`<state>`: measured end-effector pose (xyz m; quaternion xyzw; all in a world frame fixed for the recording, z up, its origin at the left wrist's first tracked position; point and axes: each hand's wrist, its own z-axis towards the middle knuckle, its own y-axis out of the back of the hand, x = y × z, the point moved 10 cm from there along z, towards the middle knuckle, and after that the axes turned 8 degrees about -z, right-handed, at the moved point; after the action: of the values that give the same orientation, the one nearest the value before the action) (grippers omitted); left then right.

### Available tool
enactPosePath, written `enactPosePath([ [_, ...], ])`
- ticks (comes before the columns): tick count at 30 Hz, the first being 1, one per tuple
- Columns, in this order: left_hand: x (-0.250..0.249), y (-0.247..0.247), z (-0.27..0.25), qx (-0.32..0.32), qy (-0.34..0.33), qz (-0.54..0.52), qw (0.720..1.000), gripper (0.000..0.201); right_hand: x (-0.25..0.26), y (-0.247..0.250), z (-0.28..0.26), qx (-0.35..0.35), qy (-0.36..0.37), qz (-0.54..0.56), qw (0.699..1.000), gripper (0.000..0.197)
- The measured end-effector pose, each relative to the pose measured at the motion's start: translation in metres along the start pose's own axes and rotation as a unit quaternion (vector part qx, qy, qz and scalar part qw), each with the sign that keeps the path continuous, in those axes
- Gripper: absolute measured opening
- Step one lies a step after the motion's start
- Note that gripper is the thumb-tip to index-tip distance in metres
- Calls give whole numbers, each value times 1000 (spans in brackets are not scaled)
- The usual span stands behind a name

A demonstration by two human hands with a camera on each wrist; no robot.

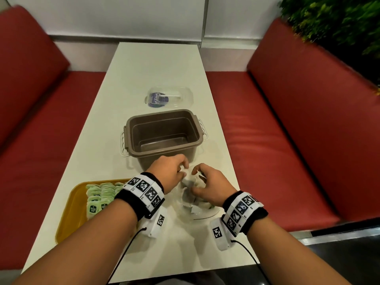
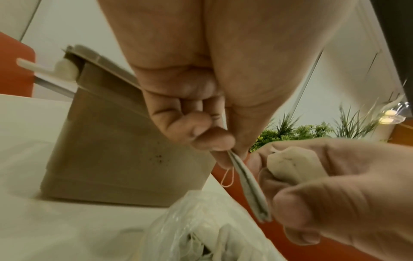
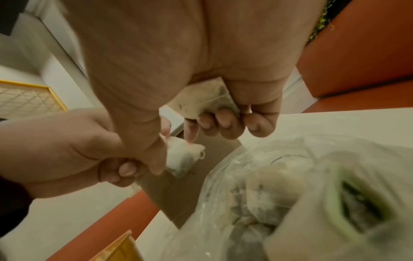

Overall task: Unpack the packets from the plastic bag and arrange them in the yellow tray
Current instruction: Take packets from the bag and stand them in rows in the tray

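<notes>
Above clear plastic bag (image 1: 197, 210) | left hand (image 1: 168, 175) pinches flat grey packet (image 2: 250, 187); right hand (image 1: 209, 186) grips another (image 3: 205, 98) | risk: tangled strings (one loop visible) could spill packets.

White tabletop (image 1: 156, 64) between two red padded booth seats (image 1: 287, 112), white wall (image 1: 123, 15) behind, green plants (image 1: 333, 23) far right corner.

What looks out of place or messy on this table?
Nothing is spilled or broken. The only untidy spot is the plastic bag, lying crumpled with packets jumbled inside, unlike the neat rows in the yellow tray. Each hand, left and right, holds a packet above it.
</notes>
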<state>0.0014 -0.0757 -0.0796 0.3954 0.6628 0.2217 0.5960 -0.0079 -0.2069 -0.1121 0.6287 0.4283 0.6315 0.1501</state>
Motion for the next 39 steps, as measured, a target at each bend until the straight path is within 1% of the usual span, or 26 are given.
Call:
enactPosePath([
  [2, -2, 11, -8, 10, -17, -1, 1000, 7, 12, -4, 0, 0, 3, -5, 1000, 40],
  [4, -2, 24, -19, 18, -29, -9, 999, 12, 25, -10, 0, -1, 4, -5, 1000, 39],
  [7, 6, 41, -36, 44, -38, -19, 998, 30, 45, -16, 1, -13, 20, -18, 1000, 27],
  [8, 12, 46, -42, 50, -33, -15, 998, 32, 52, -19, 1, -17, 25, -24, 999, 22],
  [9, 19, 52, -46, 48, -23, -8, 999, 29, 59, -22, 2, -18, 31, -30, 999, 18],
  [12, 41, 71, -60, 21, -1, 30, 999, 14, 82, -35, 6, -5, 54, -43, 998, 16],
  [15, 53, 82, -70, 6, -9, 68, 998, 17, 99, -47, 10, 17, 62, -31, 997, 23],
  [18, 65, 93, -82, 3, -25, 78, 997, 17, 121, -61, 14, 31, 76, -25, 996, 29],
  [20, 72, 102, -89, -5, -43, 70, 997, 18, 136, -69, 17, 33, 93, -22, 995, 26],
  [23, 80, 118, -100, -30, -64, 36, 997, 18, 156, -82, 19, 34, 123, -28, 991, 16],
  [26, 87, 133, -110, -55, -76, 21, 995, 18, 171, -95, 22, 25, 139, -27, 990, 10],
  [28, 96, 139, -117, -64, -64, 5, 996, 18, 179, -103, 24, 22, 141, -19, 990, 10],
  [31, 116, 134, -125, -41, -32, 1, 999, 18, 191, -114, 25, 34, 148, -25, 988, 13],
  [33, 131, 133, -129, -37, -7, 24, 999, 15, 191, -124, 26, 55, 130, -27, 990, 8],
  [35, 149, 133, -132, -31, 25, 65, 997, 17, 183, -130, 28, 59, 100, -37, 993, 10],
  [36, 159, 130, -133, -18, 44, 94, 994, 20, 177, -131, 29, 56, 87, -47, 994, 11],
  [39, 190, 109, -137, 53, 104, 170, 978, 29, 163, -132, 30, 44, 59, -72, 995, 18],
])
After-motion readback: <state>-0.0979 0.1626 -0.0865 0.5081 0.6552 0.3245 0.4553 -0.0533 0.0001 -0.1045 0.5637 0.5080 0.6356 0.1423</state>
